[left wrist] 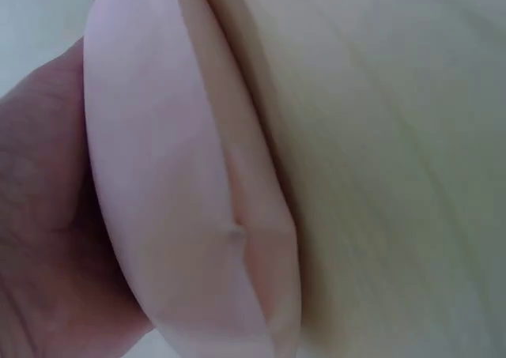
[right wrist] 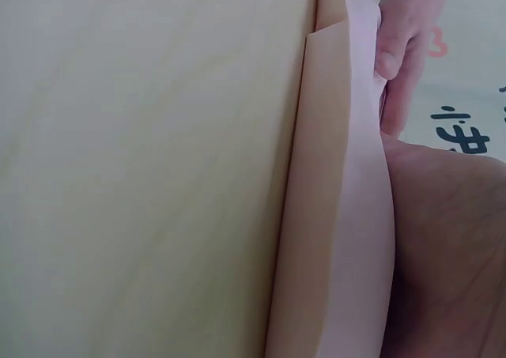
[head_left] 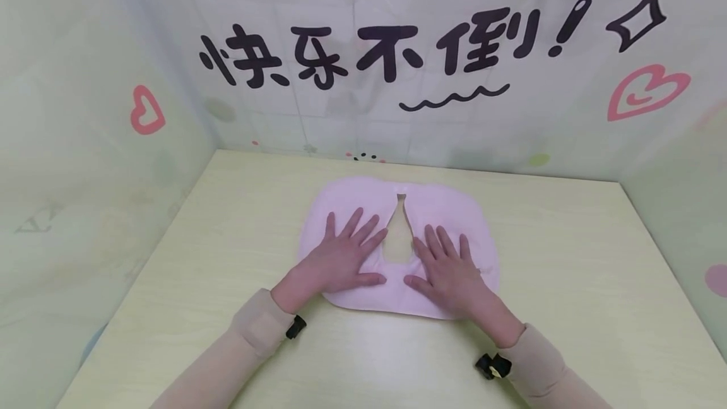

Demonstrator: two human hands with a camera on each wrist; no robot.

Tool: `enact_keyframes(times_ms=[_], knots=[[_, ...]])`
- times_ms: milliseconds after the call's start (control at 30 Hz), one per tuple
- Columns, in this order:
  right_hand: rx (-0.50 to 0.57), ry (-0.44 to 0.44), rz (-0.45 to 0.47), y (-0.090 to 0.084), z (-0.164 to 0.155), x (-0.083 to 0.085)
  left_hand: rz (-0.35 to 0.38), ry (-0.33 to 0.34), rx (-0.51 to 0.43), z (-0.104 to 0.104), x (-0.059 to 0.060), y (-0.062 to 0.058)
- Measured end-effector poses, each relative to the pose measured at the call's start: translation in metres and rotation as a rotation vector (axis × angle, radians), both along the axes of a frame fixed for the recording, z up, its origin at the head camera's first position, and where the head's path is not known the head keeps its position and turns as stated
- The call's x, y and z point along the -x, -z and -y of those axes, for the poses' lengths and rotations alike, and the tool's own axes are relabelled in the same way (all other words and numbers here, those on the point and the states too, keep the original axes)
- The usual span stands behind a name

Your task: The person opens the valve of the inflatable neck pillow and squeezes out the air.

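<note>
A soft, puffy pink cushion [head_left: 363, 194], shaped like a neck pillow with rounded corners, lies flat on the table. A teardrop-shaped opening in its middle narrows toward the far edge, and bare tabletop shows through. My left hand [head_left: 343, 259] rests on the cushion's left half, palm down with fingers spread. On the right half lies my right hand [head_left: 451, 273], its fingers straight and pointing away from me. Both thumbs lie near the opening's near end. In the left wrist view the cushion's side [left wrist: 158, 176] bulges beside the hand; a seam fold [right wrist: 316, 176] runs along it in the right wrist view.
The pale wood-grain table [head_left: 244, 207] ends against a printed cloth backdrop [head_left: 352, 118] with large dark characters. More printed cloth [head_left: 74, 144] hangs at the left, with a pink heart. Small black devices [head_left: 296, 327] are strapped at both wrists over beige sleeves.
</note>
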State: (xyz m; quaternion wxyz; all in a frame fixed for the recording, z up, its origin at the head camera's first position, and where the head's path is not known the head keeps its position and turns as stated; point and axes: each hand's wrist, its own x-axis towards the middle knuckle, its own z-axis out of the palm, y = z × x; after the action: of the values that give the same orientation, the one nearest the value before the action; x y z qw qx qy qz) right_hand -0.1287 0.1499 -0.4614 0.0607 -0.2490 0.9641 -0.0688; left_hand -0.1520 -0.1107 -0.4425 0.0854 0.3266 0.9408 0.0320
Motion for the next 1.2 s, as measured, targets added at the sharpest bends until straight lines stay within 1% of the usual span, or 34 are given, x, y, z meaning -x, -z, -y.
enact_keyframes(times_ms=[133,400,533,600,667,733,833,933,1000,1067,1200], knots=[[-0.003,0.000,-0.015,0.001,0.000,0.000,0.003,-0.011,0.046,-0.001,-0.001,0.000],[-0.009,0.003,-0.010,0.001,0.001,0.000,-0.009,-0.029,0.095,-0.004,-0.002,-0.001],[-0.017,0.004,-0.004,-0.001,0.000,0.000,-0.011,-0.019,0.092,-0.005,-0.002,0.000],[-0.014,0.006,0.003,-0.005,0.000,0.001,0.000,-0.013,0.079,-0.004,0.000,-0.002],[-0.007,0.007,0.010,-0.012,0.001,0.005,0.014,-0.013,0.057,-0.003,0.006,-0.006],[0.002,0.016,0.005,-0.021,0.002,0.015,0.030,-0.025,0.022,-0.002,0.016,-0.013],[0.024,0.055,-0.014,-0.033,0.003,0.036,0.022,-0.065,-0.031,0.000,0.039,-0.024],[0.044,0.110,-0.026,-0.035,0.003,0.060,0.001,-0.116,-0.068,0.001,0.062,-0.029],[0.051,0.130,-0.022,-0.032,0.003,0.072,0.004,-0.142,-0.078,0.002,0.073,-0.030],[0.050,0.134,-0.006,-0.026,0.002,0.081,0.040,-0.161,-0.085,0.002,0.080,-0.027],[0.038,0.116,0.041,-0.013,0.003,0.088,0.125,-0.167,-0.083,0.000,0.084,-0.019]])
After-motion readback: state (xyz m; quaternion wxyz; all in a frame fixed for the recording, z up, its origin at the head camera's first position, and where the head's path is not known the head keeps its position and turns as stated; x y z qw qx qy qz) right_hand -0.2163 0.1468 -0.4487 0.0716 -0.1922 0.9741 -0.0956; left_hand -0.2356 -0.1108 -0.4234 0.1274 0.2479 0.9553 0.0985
